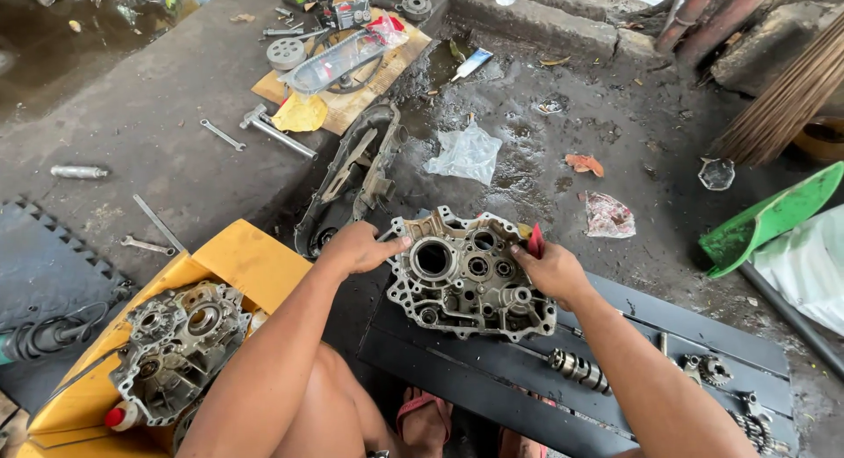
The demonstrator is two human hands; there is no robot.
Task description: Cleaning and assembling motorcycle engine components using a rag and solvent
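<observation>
Grey metal crankcase half [469, 273] at centre; red tool [535, 241] at its two o'clock; second grey crankcase half [176, 348] on a yellow box [251, 260] at eight o'clock; green dustpan [769, 219] at three.

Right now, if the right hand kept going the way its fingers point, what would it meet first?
The right hand points up-left, holding a red tool at the engine case rim. Straight on lies the case's top edge, then probably the clear plastic bag on the wet floor; depth is unclear.

The engine crankcase half [470, 273] lies on the slatted board [615, 335], the left hand [356, 247] on its nine o'clock edge, the right hand [549, 269] at three. A gear shaft [578, 370] lies at its five o'clock. A second crankcase half [176, 348] sits at eight o'clock in the box [251, 260]; a side cover [352, 181] lies at eleven.
</observation>
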